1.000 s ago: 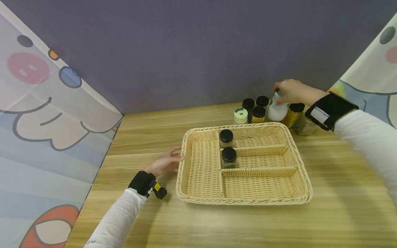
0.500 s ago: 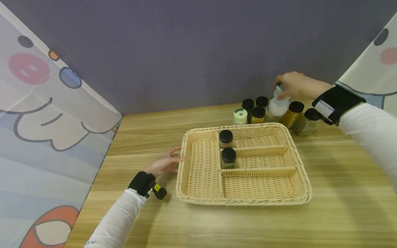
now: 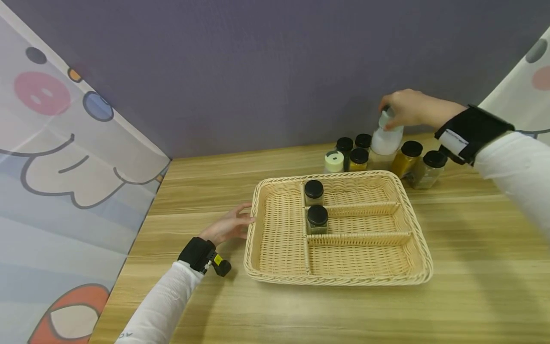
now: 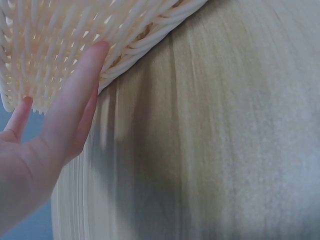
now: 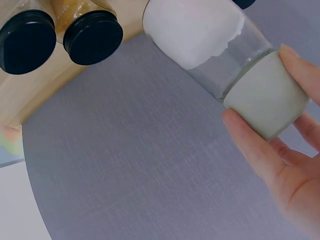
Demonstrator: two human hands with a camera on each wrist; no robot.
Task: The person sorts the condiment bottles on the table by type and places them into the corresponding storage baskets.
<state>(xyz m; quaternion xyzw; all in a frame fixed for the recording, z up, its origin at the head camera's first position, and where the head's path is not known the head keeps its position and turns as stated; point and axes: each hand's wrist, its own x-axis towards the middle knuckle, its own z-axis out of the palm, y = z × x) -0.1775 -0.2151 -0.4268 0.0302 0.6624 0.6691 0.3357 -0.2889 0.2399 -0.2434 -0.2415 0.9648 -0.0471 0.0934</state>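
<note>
My right hand (image 3: pixel 410 111) pinches the pale green lid (image 5: pixel 269 95) of a clear glass jar (image 3: pixel 386 141) part-filled with white powder. The jar hangs above the wood table, behind the wicker basket (image 3: pixel 339 281). My left hand (image 3: pixel 228 225) rests against the basket's left wall; in the left wrist view its fingers (image 4: pixel 80 90) lie straight on the weave. Two black-lidded jars stand inside the basket: one in the back compartment (image 3: pixel 313 190), one in the middle compartment (image 3: pixel 317 219), both close to the long divider.
Behind the basket stand a jar with a pale yellow-green lid (image 3: pixel 334 161) and several black-lidded jars, one with yellow contents (image 3: pixel 358 158). Right of the held jar are a yellow-brown jar (image 3: pixel 406 157) and a clear jar (image 3: pixel 427 169). A grey wall (image 3: pixel 258 81) rises behind the table.
My right hand has risen with the white-powder jar, lifting it up from among the other jars. My left hand and the basket have stayed in place.
</note>
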